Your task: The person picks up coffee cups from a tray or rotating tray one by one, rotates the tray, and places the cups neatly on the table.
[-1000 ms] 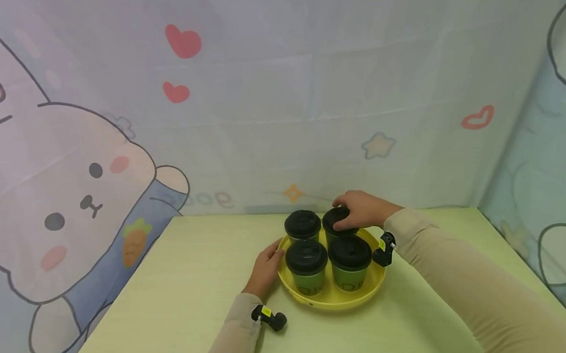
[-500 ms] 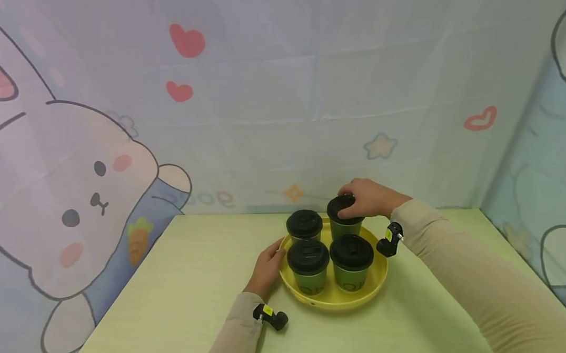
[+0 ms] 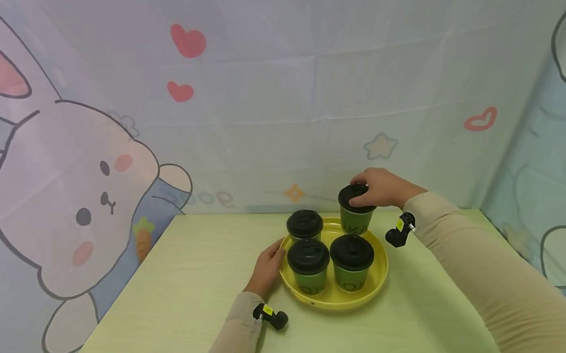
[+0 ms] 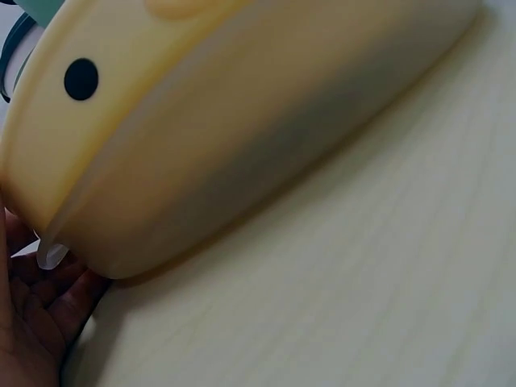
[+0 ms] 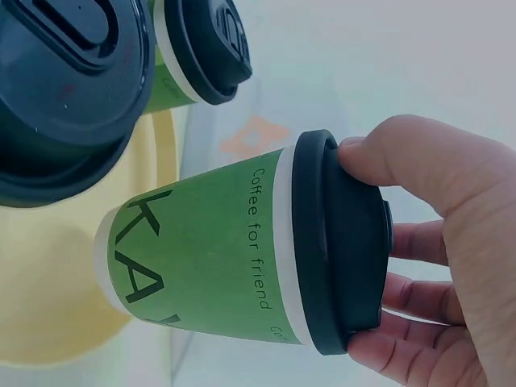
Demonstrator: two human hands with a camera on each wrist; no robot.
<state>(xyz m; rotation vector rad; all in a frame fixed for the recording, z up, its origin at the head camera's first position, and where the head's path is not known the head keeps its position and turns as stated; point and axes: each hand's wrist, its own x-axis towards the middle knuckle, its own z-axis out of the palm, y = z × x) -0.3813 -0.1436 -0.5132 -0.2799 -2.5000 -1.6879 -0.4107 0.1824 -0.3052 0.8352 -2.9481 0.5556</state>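
Note:
My right hand (image 3: 384,188) grips a green paper coffee cup (image 3: 355,220) by its black lid, thumb on one side and fingers on the other. In the right wrist view the held cup (image 5: 210,250) shows printed lettering, its base raised above the yellow tray. At the tray's left edge my left hand (image 3: 266,269) holds the round yellow tray (image 3: 329,304); the left wrist view shows its fingers (image 4: 76,306) curled at the rim. Three more lidded cups stand on the tray: a back left cup (image 3: 304,225), a front left cup (image 3: 308,264) and a front right cup (image 3: 351,261).
The tray rests on a pale wooden table (image 3: 188,277). Behind the table hangs a printed cloth (image 3: 286,92) with hearts, stars and a rabbit, close to the held cup. Another cloth panel (image 3: 539,182) borders the right side.
My right hand has lifted the back right cup off the tray, moving it up and slightly right. The left hand stays at the tray's rim, and the other cups stand as before.

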